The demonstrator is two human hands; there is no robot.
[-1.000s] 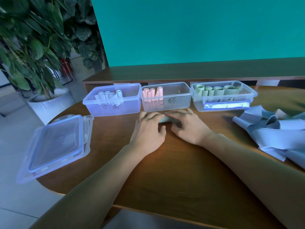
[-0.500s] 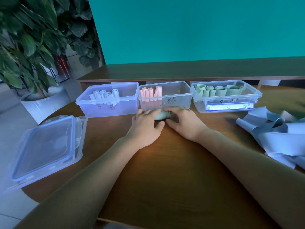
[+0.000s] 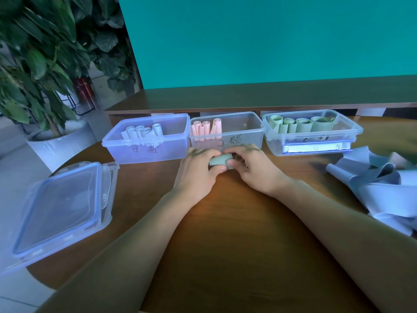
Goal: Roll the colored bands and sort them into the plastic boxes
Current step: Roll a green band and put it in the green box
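Note:
A rolled green band [image 3: 220, 159] lies between my two hands, just in front of the middle box. My left hand [image 3: 199, 171] and my right hand [image 3: 255, 169] both grip it, thumbs under and fingers curled over it. Three clear plastic boxes stand in a row behind: the left box [image 3: 146, 150] holds white rolls, the middle box [image 3: 243, 134] pink rolls, the right box [image 3: 316, 141] green rolls. A heap of unrolled pale bands [image 3: 383, 188] lies at the right.
Stacked clear lids [image 3: 61, 211] lie at the table's left edge. A potted plant [image 3: 45, 64] stands on the floor beyond the left edge. A wooden ledge [image 3: 270, 96] and a teal wall close the back.
The green roll, mostly covered by my hands before, now shows between them, lifted a little. The view has shifted slightly.

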